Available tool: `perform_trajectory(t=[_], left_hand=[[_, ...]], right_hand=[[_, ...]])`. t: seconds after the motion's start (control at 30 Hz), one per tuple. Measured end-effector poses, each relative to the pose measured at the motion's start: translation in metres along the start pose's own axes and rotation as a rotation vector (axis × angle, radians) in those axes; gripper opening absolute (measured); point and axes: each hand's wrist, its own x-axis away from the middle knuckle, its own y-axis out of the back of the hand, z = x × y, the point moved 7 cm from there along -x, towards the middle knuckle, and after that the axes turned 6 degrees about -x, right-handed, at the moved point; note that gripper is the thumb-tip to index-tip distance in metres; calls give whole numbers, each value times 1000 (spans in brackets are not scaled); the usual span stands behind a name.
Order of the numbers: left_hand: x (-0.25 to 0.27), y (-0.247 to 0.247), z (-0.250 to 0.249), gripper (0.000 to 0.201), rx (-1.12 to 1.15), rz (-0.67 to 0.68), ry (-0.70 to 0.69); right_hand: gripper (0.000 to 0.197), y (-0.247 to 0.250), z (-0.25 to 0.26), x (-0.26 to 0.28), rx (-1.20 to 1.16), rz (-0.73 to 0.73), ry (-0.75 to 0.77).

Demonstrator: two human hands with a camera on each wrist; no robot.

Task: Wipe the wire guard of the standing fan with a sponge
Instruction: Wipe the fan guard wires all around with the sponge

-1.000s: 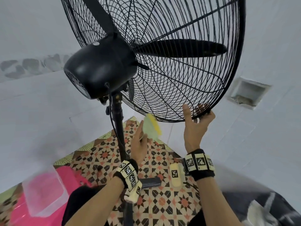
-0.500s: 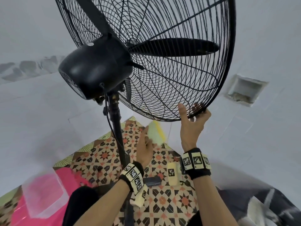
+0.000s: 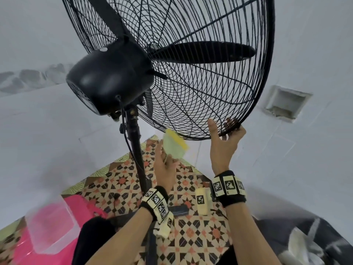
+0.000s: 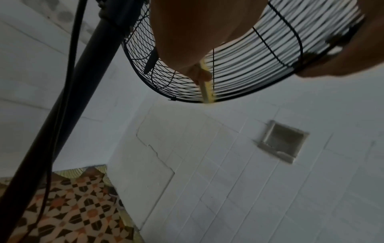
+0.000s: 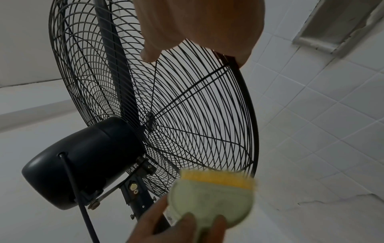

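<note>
- The right hand [image 3: 225, 142] grips the wire guard [image 3: 200, 92] at its lower rim, steadying it.
- The left hand [image 3: 164, 165] pinches the sponge [image 3: 174, 146] just below the rim; wiping seems about to start.
- The next move probably needs the sponge pressed onto the wires.

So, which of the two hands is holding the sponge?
The left hand pinches the yellow-green sponge just below the wire guard; the right hand grips the guard's lower rim instead.

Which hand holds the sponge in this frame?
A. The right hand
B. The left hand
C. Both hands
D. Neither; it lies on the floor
B: the left hand pinches the sponge just under the wire guard, while the right hand grips the guard's lower rim.
</note>
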Motion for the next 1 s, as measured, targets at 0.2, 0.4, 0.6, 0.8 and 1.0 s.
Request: perform_trajectory(t=[0.2,0.4,0.6,0.8,1.0], left_hand=[[-10,-18,22,63,-147,68,117],[-29,-44,73,25,-30,140,596],[-20,-38,57,20,76,28,542],[-6,-33,61,4,92,57,535],[-25,-51,54,31,252,137,673]], right_hand=[[78,-3,1,-1,-12,-21,2],[75,0,-1,0,7,-1,2],[75,0,1,-4,11,10,2],[74,0,-3,-4,21,-3,3],[78,0,2,-6,15,17,8]])
